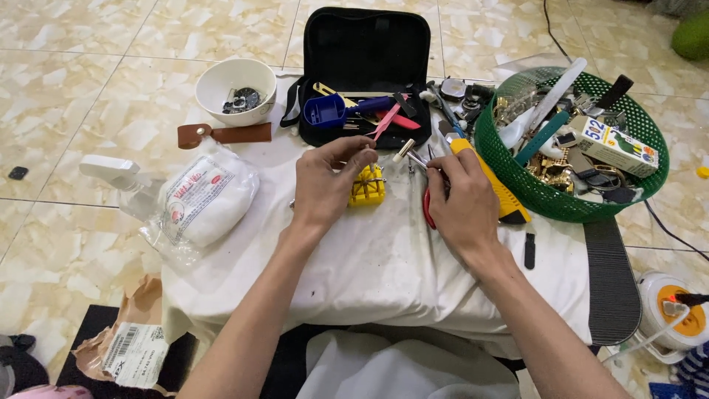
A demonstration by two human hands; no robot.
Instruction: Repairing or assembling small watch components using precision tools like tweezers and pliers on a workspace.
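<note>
My left hand [323,183] pinches the top of a small yellow block-shaped tool [367,187] that rests on the white cloth [369,258]. My right hand [459,199] holds a thin metal tool [416,158] with a pale tip, pointing toward the yellow block. Red-handled pliers [427,208] lie under my right palm. A yellow utility knife [504,193] sits just right of that hand.
An open black tool case [365,44] with a blue tool [325,111] lies behind. A white bowl [236,90], a brown leather strap [225,135], a bagged white pack [201,201] sit left. A green basket [561,203] of parts stands right, beside a black strap [611,284].
</note>
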